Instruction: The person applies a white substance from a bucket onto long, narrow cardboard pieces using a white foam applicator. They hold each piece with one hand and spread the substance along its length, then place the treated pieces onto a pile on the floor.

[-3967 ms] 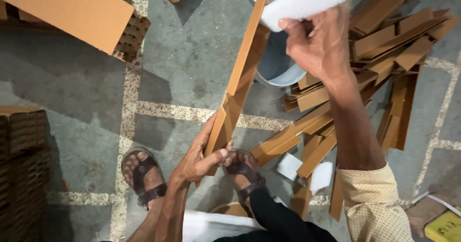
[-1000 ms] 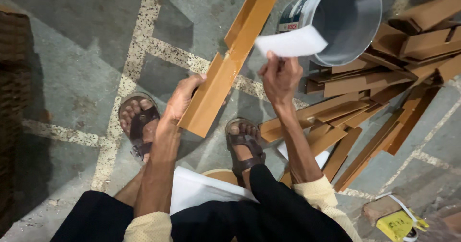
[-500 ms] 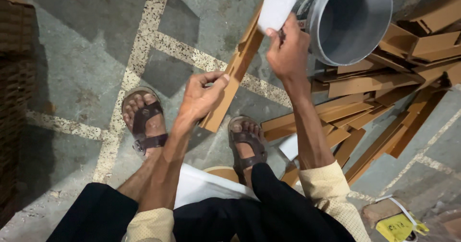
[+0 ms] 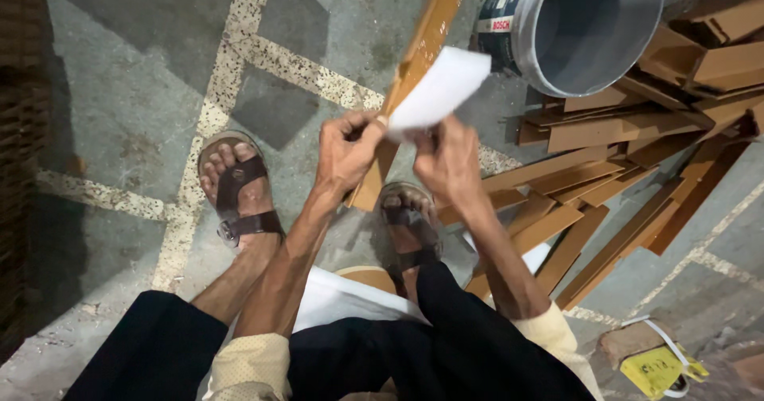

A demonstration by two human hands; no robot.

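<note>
My left hand (image 4: 344,148) grips a long brown cardboard strip (image 4: 420,47) that rises away from me toward the top of the view. My right hand (image 4: 450,156) sits right beside the left one and pinches a white sheet (image 4: 440,87) pressed against the strip. Both hands hover above my right sandalled foot (image 4: 407,219). My left sandalled foot (image 4: 235,188) rests on the grey floor to the left.
A grey bucket (image 4: 587,27) lies tipped at the upper right. A heap of brown cardboard strips (image 4: 637,154) spreads across the floor on the right. A yellow object with a white strap (image 4: 656,365) lies at the lower right. Dark stacked material (image 4: 20,162) lines the left edge.
My right hand has come down from near the bucket and brought the white sheet against the cardboard strip, close to my left hand. The strip now stands steeper.
</note>
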